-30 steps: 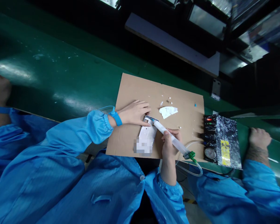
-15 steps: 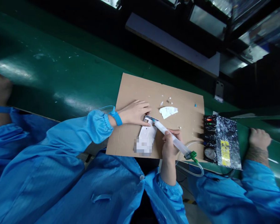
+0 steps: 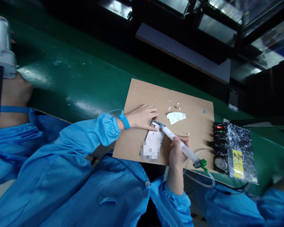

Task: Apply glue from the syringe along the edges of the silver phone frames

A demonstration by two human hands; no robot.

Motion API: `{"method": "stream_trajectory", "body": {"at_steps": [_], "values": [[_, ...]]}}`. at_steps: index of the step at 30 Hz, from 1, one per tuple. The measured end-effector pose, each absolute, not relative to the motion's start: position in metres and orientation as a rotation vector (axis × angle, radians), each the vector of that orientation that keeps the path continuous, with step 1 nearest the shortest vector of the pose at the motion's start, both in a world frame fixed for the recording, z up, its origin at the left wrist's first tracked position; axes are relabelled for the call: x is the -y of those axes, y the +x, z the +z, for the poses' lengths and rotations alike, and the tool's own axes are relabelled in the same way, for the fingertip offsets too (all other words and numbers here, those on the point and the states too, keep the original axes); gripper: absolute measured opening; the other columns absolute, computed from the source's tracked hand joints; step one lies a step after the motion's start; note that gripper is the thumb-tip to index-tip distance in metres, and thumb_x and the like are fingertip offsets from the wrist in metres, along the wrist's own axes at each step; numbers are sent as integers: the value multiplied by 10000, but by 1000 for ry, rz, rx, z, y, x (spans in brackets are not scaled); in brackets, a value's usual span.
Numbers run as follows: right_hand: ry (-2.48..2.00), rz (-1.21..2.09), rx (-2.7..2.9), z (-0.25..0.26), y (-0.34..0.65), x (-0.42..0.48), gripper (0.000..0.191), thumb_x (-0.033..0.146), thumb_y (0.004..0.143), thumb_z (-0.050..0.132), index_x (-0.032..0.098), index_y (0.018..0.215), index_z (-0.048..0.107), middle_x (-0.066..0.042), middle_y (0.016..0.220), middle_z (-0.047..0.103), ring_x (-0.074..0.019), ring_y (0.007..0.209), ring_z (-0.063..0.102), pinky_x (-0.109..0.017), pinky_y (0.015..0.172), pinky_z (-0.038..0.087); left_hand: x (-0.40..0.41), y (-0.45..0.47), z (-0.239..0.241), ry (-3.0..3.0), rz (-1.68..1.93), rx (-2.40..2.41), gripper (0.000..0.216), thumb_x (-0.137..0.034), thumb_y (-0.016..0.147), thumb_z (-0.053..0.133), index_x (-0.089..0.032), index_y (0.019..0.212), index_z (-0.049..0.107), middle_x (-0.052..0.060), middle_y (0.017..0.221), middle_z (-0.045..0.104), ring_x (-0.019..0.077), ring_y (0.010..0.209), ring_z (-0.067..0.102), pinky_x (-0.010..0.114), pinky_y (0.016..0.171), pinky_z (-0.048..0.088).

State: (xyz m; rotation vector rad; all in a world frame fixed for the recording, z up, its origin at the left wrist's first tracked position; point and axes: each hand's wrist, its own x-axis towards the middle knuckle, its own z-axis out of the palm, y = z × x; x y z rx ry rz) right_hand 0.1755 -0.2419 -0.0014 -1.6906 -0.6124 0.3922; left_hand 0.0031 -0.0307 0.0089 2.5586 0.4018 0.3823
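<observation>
Frame (image 3: 154,140) lies flat on the cardboard (image 3: 142,93), near its front edge. Left hand (image 3: 143,117): fingers extended, slightly spread, thumb at the frame's upper end. Right hand (image 3: 178,150) pinches the syringe (image 3: 169,133) around mid-barrel, tip at that end. Judged: frame light, stiff, thin-edged, best held by its sides; syringe light, smooth, possibly slippery, best gripped mid-barrel.

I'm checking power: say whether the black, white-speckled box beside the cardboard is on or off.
On: the box shows a red light and a green light, both glowing.
</observation>
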Motion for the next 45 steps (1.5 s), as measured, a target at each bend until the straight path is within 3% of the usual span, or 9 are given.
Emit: {"method": "stream_trajectory", "body": {"at_steps": [45], "values": [[-1599,398,570,-4,177,239,300,418,793,851,236,803,613,63,587,615,-126,459,506,-264,495,373,30,3,11,2535,342,-430,488,-665,926,813,-217,1020,644,61,1133,699,257,1038,631,402,958,436]]}}
